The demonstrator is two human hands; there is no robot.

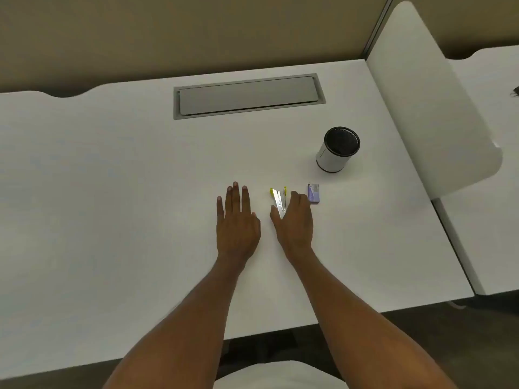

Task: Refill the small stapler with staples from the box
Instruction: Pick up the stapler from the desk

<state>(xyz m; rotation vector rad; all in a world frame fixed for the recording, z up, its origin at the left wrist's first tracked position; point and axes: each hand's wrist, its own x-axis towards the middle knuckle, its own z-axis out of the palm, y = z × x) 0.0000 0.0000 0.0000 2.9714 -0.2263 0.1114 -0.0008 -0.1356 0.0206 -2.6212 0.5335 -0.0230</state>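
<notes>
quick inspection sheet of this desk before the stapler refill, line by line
surface: white desk, matte, with a closed grey cable hatch at the back
job's things: small stapler lying swung open in a V, yellow tips pointing away; staple box just right of it, apparently closed
clutter: pen cup, white with a black inside, contents not visible
hands: left hand flat on the desk, empty; right hand open, resting at the stapler's near end, not closed on it
cables: nothing seen
surroundings: tan partition behind, white side panel to the right
</notes>
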